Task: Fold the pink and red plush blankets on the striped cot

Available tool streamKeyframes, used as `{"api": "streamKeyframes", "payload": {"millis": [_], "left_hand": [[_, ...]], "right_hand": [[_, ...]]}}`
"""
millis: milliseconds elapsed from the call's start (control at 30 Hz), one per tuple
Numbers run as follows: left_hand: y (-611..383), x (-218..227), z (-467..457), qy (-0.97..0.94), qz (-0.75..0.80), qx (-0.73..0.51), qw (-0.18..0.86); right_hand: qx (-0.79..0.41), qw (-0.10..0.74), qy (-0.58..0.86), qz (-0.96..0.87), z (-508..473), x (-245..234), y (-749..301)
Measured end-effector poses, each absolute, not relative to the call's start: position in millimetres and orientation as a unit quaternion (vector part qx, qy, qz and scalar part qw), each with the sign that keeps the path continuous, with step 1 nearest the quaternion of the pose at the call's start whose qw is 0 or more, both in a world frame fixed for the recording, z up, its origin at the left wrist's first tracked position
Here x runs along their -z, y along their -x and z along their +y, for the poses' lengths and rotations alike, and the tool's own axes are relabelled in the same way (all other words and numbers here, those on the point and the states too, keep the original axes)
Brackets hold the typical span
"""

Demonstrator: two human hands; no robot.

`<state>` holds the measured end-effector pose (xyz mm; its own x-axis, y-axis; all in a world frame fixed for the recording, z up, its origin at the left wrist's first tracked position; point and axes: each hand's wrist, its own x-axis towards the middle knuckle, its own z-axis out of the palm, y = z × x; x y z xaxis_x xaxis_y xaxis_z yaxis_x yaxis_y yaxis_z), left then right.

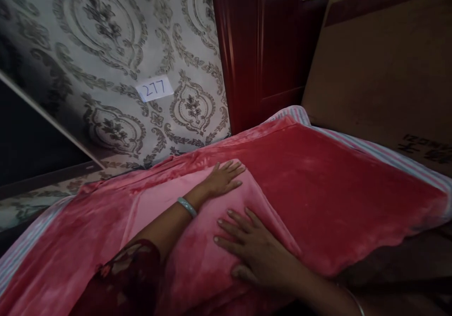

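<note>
A red plush blanket (335, 184) covers the bed, with a lighter pink folded part (197, 255) lying on top of it in the middle. My left hand (224, 178) lies flat on the far corner of the pink fold, fingers stretched out; a pale bangle sits on its wrist. My right hand (247, 247) presses flat on the near side of the same fold, fingers spread. Neither hand grips anything.
A striped sheet edge (388, 153) shows under the blanket at the right. A patterned wall (106, 47) with a paper label reading 277 (154, 89) stands behind. A dark red wooden door (264, 47) and a large cardboard box (381, 71) are at the back right.
</note>
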<state>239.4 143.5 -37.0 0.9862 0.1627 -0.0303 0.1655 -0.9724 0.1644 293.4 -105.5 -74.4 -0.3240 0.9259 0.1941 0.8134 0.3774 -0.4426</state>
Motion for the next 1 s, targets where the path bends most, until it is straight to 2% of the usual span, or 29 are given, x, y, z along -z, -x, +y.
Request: {"api": "streamKeyframes", "payload": {"millis": [200,367,467,633,700,833,933,1000], "left_hand": [[-267,49,178,-0.975,0.135,0.008,0.175],[-268,54,188,-0.968,0.154,0.004,0.196],[-268,54,184,-0.972,0.142,-0.053,0.182],[-266,36,170,-0.976,0.158,-0.123,0.084],[-258,24,164,-0.976,0.146,-0.139,0.086],[-219,0,139,-0.961,0.087,-0.166,0.204],[-179,-12,109,-0.948,0.066,-0.116,0.29],[-157,-14,94,-0.952,0.053,-0.071,0.292]], "right_hand": [[-0.187,0.224,0.541,-0.789,-105,73,-296],[-0.202,0.227,0.541,-0.784,-105,73,-296],[-0.2,0.218,0.541,-0.787,-104,70,-296],[-0.166,0.199,0.554,-0.791,-105,66,-297],[-0.153,0.195,0.554,-0.795,-108,62,-298],[-0.13,0.186,0.543,-0.809,-110,38,-298],[-0.103,0.191,0.492,-0.843,-96,18,-286],[-0.086,0.195,0.433,-0.876,-79,13,-274]]}}
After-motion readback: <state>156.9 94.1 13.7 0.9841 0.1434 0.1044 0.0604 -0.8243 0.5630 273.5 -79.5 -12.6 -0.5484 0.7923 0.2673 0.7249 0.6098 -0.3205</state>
